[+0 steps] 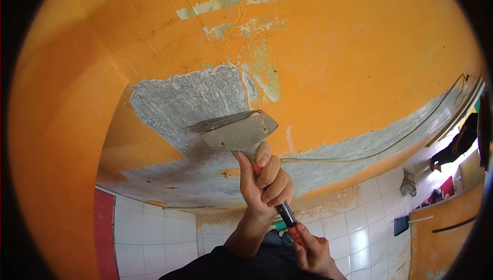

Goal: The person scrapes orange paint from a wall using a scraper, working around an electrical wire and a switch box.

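Observation:
A wide-bladed scraper (239, 132) with a bolted metal head is held up against the orange wall, its blade at the lower edge of a grey scraped patch (190, 97). Whether the edge touches the surface is hard to tell. My left hand (269, 182) is closed round the upper part of the handle, just below the head, with dust on its fingers. Lower down, the black handle (286, 214) ends in a red grip, which my right hand (314, 249) holds between thumb and fingers.
Orange paint (354, 79) surrounds several bare patches. A thin cable (354, 157) runs along the grey strip at right. Below are white tiles (334, 228) and a red panel (105, 234). Another person's dark sleeve (457, 144) shows at far right, near an orange cabinet (447, 228).

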